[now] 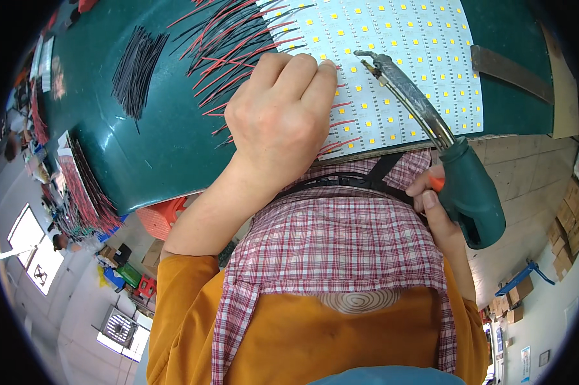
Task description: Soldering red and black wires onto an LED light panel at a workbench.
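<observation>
Gripping green soldering gun in right hand beside orange trigger, likely for solder feed | angling tip over white LED sheet flat on green tabletop | curling left hand over red and black wires, perhaps steadying; cannot tell whether pinching

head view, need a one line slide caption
Right hand holding a green-handled soldering tool over a white LED sheet, left hand over red and black wires.
</observation>
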A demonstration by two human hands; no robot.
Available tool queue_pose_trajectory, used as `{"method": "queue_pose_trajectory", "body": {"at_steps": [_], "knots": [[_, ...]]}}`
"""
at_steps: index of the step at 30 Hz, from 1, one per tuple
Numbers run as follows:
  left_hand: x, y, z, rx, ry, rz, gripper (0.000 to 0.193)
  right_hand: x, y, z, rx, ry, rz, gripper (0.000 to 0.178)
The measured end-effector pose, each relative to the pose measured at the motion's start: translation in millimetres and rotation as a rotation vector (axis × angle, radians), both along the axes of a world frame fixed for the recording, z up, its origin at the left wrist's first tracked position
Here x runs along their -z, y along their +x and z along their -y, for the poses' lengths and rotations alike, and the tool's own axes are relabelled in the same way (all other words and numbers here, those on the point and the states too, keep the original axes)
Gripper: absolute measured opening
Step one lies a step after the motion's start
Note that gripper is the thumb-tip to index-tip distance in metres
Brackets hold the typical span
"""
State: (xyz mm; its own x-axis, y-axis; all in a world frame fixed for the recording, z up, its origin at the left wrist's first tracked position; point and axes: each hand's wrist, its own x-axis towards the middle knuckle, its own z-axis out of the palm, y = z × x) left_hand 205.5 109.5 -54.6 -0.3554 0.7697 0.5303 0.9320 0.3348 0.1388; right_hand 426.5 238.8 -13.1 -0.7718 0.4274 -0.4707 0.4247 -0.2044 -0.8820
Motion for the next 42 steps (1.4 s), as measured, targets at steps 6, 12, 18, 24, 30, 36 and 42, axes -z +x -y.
{"method": "queue_pose_trajectory", "body": {"at_steps": [6, 12, 18, 24, 30, 36, 42], "knots": [[-2.8, 2.1, 0.5, -0.02, -0.033, 0.029, 0.022, 0.8, -6.8, 0.1, -0.062, 0.065, 0.01, 0.012], [-10.6, -9.4, 3.9, -0.027, 0.003, 0.211, 0.022, 2.8, -11.8, 0.8, -0.06, 0.13, 0.0, 0.009], [-3.3, -9.0, -0.8, -0.032, 0.004, 0.135, 0.023, 0.9, -14.9, -2.7, -0.156, 0.16, 0.039, 0.005], [-5.1, 8.2, 1.6, -0.044, 0.027, 0.068, 0.023, -4.0, 2.0, -1.4, -0.298, 0.294, 0.084, 0.011], [-8.0, 6.6, 0.4, -0.046, 0.007, 0.03, 0.023, -2.1, 1.6, -0.1, -0.32, 0.446, 0.039, 0.02], [-17.0, 6.7, 0.7, -0.042, -0.001, 0.015, 0.019, -6.4, 6.1, 2.7, -0.058, 0.1, -0.029, 0.024], [-24.0, 15.0, 2.9, -0.004, -0.108, 0.233, 0.017, 14.0, 12.4, 5.5, -0.105, 0.155, -0.157, 0.029]]}}
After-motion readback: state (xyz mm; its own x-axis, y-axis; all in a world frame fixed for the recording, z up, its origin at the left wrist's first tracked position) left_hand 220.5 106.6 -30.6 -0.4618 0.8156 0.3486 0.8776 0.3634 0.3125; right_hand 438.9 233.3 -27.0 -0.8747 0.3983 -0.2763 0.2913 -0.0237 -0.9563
